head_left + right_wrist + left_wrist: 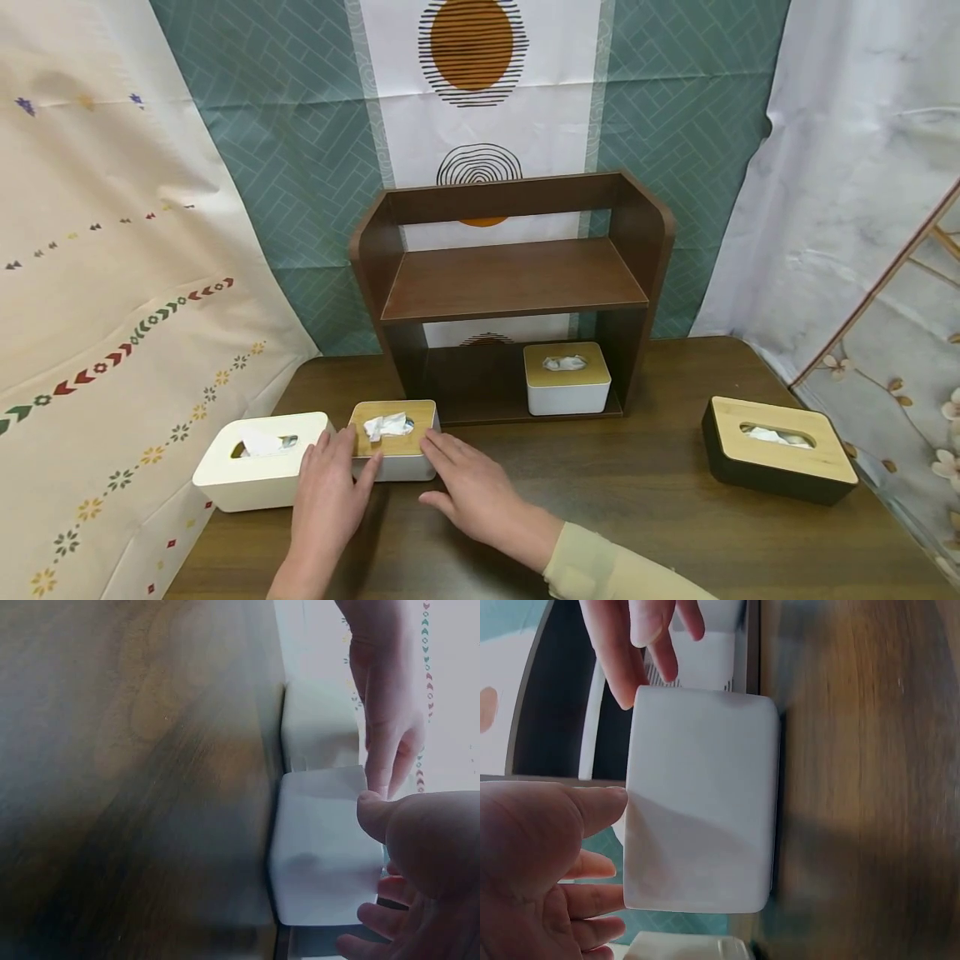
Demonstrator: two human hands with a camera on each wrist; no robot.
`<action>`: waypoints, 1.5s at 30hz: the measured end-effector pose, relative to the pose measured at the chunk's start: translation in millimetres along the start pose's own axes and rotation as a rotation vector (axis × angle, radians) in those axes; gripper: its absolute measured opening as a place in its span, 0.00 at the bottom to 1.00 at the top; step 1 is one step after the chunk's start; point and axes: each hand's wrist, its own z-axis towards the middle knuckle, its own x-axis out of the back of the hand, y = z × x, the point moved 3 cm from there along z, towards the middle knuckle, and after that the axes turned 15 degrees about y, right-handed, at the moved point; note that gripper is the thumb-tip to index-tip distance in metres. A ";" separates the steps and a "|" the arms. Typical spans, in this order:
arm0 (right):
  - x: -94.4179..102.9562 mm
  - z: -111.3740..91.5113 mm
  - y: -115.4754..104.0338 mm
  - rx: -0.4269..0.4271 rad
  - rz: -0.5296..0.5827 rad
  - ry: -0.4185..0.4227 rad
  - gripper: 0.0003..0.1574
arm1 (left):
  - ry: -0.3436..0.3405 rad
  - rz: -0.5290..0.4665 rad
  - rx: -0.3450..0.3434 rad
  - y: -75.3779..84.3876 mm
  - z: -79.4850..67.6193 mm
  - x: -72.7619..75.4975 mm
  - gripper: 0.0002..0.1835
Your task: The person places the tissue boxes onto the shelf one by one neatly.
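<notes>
A tissue box [394, 472] with white walls, a wood-look lid and a tuft of tissue stands on the table, close to the shelf's left side. My left hand [330, 487] is at its left end, thumb by the near upper edge and fingers extended. At the right end, my right hand [476, 487] has straight fingers touching the lid's corner. The left wrist view shows the box's plain white front [701, 802] between both hands. In the right wrist view, my right thumb [375, 814] lies near the box's upper edge.
An all-white tissue box [258, 483] stands just left of my left hand. On the lower level of the brown shelf [517, 279] sits another white tissue box [568, 398] with a wood-look lid. A black tissue box [772, 475] with a light wooden lid is at the table's right.
</notes>
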 end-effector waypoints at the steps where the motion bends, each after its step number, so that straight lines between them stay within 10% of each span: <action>1: 1.4 -1.2 1.4 -0.006 -0.001 0.004 0.46 | -0.007 -0.003 0.001 2.2 -0.4 -0.5 0.34; 12: 16.1 -13.5 18.9 -0.023 -0.048 0.053 0.45 | 0.049 -0.075 -0.064 22.9 -7.9 -7.1 0.33; 33: 13.2 -17.2 17.6 -0.130 0.001 0.050 0.43 | -0.124 -0.070 0.123 12.5 -12.6 -16.4 0.37; 45: 9.3 -16.4 14.1 -0.190 0.076 0.043 0.43 | -0.051 -0.068 0.098 14.9 -13.3 -18.9 0.32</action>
